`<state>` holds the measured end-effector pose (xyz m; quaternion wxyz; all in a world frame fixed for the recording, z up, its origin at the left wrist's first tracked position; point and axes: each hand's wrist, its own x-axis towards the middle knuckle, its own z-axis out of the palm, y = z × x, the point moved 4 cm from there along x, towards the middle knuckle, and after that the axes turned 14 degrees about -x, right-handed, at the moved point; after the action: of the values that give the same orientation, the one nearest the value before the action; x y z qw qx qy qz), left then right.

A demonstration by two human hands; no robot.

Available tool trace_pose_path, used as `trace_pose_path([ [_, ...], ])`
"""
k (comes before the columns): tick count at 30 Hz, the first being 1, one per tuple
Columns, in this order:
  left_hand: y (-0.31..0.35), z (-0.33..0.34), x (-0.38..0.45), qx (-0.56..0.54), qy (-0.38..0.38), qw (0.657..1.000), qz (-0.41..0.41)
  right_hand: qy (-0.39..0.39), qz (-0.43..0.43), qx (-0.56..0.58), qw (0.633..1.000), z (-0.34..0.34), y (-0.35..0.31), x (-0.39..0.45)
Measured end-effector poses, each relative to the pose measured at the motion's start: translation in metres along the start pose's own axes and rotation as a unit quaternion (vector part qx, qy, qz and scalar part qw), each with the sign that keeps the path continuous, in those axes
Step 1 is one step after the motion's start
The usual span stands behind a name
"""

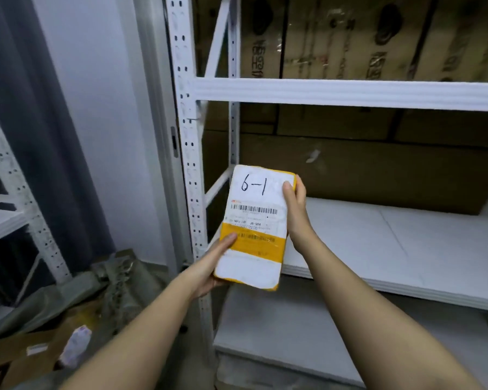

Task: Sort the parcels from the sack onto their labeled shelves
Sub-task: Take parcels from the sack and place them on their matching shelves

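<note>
Head view: both hands, left hand (209,266) and right hand (295,205), grip the parcel (254,226) marked 6-1, long axis upright.

The flat yellow plastic parcel (255,229) looks glossy at its edges and across the yellow band, while its white paper label is matt, marked with black ink. The white-painted perforated metal shelf rack (185,114) has a smooth, dull finish. Brown cardboard boxes (364,170) behind it appear matt, one taped with shiny film. The grey-green woven sack (119,280) on the floor looks coarse and crumpled.
</note>
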<state>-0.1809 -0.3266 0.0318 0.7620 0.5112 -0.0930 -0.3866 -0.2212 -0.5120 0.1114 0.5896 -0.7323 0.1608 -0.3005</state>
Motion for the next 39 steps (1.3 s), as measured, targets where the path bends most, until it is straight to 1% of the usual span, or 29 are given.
trace_pose_path([
  [4, -0.044, 0.103, 0.024, 0.003, -0.046, 0.999, 0.003, 0.013, 0.023, 0.028, 0.999, -0.109, 0.015, -0.022],
  [8, -0.091, 0.209, 0.042, 0.017, -0.110, 0.994, 0.004, 0.052, 0.030, -0.008, 0.998, -0.222, 0.035, -0.046],
  [11, -0.125, 0.285, 0.053, 0.024, -0.154, 0.988, 0.005, 0.072, 0.047, -0.010, 0.996, -0.302, 0.052, -0.064],
  [14, -0.155, 0.348, 0.063, 0.055, -0.192, 0.980, -0.006, 0.105, 0.075, -0.009, 0.992, -0.372, 0.067, -0.078],
  [20, -0.206, 0.446, 0.089, 0.130, -0.228, 0.964, -0.037, 0.173, 0.126, -0.052, 0.975, -0.487, 0.091, -0.103],
  [26, -0.246, 0.521, 0.125, 0.156, -0.244, 0.956, -0.054, 0.227, 0.136, -0.066, 0.962, -0.571, 0.116, -0.098],
  [30, -0.258, 0.566, 0.161, 0.136, -0.244, 0.960, -0.032, 0.261, 0.118, -0.084, 0.954, -0.615, 0.125, -0.065],
  [35, -0.261, 0.605, 0.202, 0.127, -0.227, 0.966, -0.011, 0.285, 0.091, -0.116, 0.947, -0.650, 0.126, -0.022],
  [39, -0.256, 0.626, 0.222, 0.133, -0.216, 0.967, 0.000, 0.295, 0.079, -0.107, 0.946, -0.666, 0.125, -0.002],
])
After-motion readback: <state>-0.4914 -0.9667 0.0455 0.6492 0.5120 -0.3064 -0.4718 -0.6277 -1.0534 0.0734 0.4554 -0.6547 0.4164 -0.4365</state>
